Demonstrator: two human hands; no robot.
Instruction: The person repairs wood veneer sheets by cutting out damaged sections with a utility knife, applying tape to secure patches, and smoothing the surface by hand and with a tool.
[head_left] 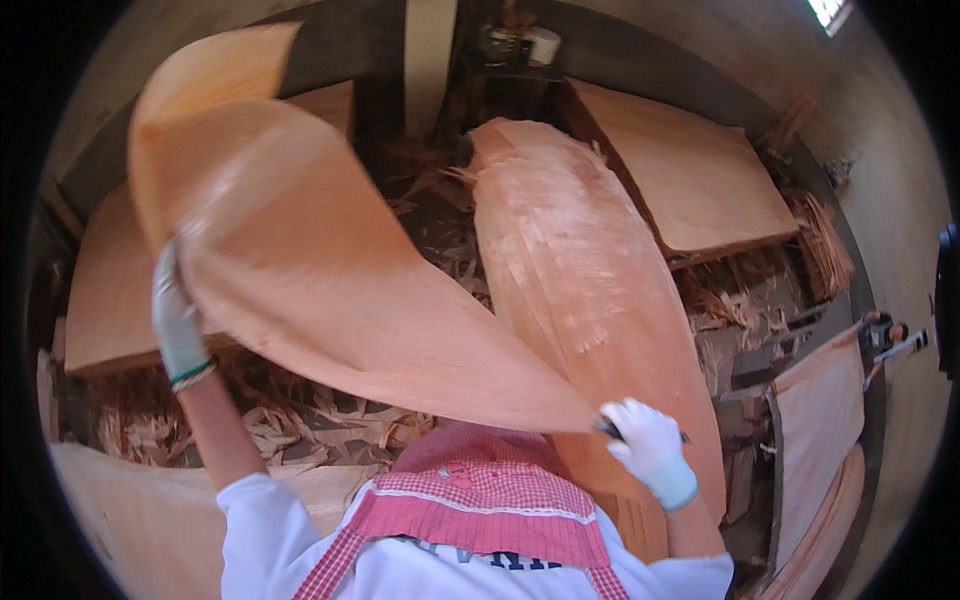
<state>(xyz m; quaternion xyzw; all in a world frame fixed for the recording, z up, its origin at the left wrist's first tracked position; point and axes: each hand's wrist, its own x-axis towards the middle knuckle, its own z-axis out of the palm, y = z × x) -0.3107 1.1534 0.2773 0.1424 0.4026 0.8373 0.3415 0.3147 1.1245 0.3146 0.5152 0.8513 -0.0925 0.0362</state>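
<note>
A large, thin, orange-brown sheet of wood veneer (330, 260) arches through the air from upper left to lower right, its far end curled over. My gloved left hand (177, 310) grips its left edge, with the fingertips partly hidden at the sheet. At the sheet's pointed near corner, my gloved right hand (648, 447) is closed around a slim dark tool (608, 429), whose kind I cannot make out. The corner meets this hand at the fingers. Beneath and to the right, a long rounded pile of veneer (600, 270) slopes away from me, its far end ragged.
Flat veneer stacks stand at the back right (690, 170) and at the left (110, 290). Torn veneer scraps (290, 425) litter the floor between them. A pale post (430, 70) rises at the back. More sheets hang at the right (820, 420).
</note>
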